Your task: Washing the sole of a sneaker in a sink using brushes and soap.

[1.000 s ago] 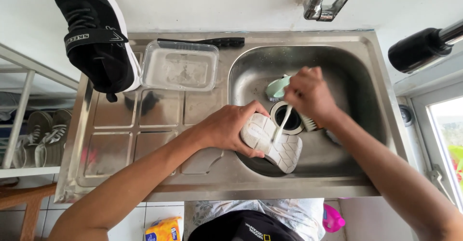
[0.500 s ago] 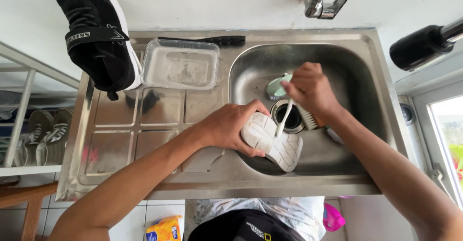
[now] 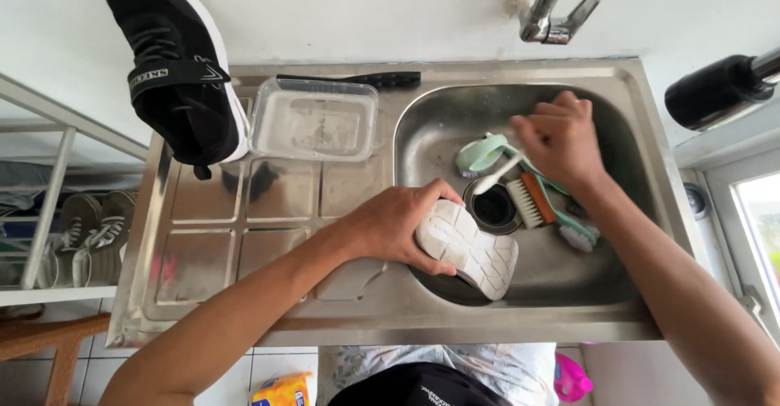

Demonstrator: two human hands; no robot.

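Landmark: sink drain point(image 3: 493, 208).

Shoe point(image 3: 467, 248): white sole up, just near-side of the drain over the basin's front rim; long axis slants left-far to right-near.

Left hand point(image 3: 398, 226): clasps the shoe's left end; nearer hand.

Right hand point(image 3: 561, 140): beyond-right of the drain, closed around a white toothbrush point(image 3: 497, 177) angled drainward.

Scrub brush point(image 3: 552, 207): right of drain.
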